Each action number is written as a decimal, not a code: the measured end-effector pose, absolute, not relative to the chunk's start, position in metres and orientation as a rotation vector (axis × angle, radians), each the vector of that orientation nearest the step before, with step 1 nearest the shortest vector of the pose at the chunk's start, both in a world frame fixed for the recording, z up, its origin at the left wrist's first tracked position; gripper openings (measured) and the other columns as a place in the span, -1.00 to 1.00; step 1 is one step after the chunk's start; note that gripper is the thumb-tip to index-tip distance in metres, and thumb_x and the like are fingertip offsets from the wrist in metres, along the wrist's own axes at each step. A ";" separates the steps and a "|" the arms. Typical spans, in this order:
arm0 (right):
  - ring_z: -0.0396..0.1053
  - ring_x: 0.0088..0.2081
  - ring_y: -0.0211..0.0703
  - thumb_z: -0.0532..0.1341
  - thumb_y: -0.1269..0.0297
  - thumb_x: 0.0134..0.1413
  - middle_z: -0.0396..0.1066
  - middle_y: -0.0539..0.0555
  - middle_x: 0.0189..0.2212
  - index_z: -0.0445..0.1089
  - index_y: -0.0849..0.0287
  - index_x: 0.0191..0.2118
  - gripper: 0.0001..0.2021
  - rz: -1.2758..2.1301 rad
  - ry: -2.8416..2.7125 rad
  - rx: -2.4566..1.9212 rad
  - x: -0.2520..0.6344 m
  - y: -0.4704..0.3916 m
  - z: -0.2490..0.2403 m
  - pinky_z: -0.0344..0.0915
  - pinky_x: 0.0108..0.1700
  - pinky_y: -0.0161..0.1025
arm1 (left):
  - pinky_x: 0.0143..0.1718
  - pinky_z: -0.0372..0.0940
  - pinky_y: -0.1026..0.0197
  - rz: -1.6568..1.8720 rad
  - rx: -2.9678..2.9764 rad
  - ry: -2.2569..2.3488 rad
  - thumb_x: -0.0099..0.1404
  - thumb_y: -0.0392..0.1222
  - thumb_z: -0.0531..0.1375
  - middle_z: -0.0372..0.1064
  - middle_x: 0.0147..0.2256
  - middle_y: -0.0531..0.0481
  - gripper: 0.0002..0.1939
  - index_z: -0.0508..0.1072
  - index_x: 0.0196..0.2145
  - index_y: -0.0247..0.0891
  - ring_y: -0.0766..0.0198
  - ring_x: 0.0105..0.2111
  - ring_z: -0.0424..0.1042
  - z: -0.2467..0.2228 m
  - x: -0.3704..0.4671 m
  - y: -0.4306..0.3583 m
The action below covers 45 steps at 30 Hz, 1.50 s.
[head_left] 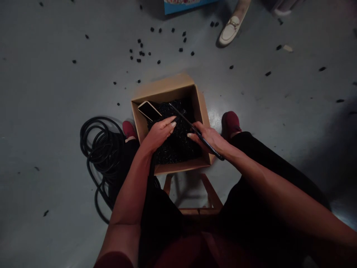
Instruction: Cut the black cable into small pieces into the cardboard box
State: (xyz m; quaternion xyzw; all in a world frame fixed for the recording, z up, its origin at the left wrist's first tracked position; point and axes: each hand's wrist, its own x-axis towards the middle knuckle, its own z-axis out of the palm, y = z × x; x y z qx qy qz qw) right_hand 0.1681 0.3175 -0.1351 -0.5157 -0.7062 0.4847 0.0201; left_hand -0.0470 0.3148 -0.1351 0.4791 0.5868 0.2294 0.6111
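My left hand is over the open cardboard box, its fingers closed round a black hose. The hose hangs down below my wrist, and a dark end seems to stick out past my fingertips. My right hand grips a long, narrow-bladed knife-like tool with a dark handle. Its thin blade slants up and left, close beside the fingers of my left hand. Beneath both hands, many small black cut pieces fill the box. A phone-like dark slab with a pale rim leans in the box's far left corner.
A coil of black hose lies on the floor by my left leg. Small black pieces are scattered over the grey floor. Another person's pale shoe and a blue box are at the far side. A wooden stool is between my legs.
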 end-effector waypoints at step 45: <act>0.41 -0.34 -0.01 -0.02 -0.02 0.25 0.45 0.16 -0.40 0.26 0.15 -0.20 -0.67 1.494 -2.462 -1.799 0.172 0.300 -0.172 0.10 -0.38 -0.24 | -0.30 0.16 0.25 0.096 1.504 1.599 0.38 -0.20 -0.03 0.37 -0.43 -0.05 -0.73 0.36 -0.42 -0.28 0.27 -0.40 0.32 -0.157 -0.035 0.309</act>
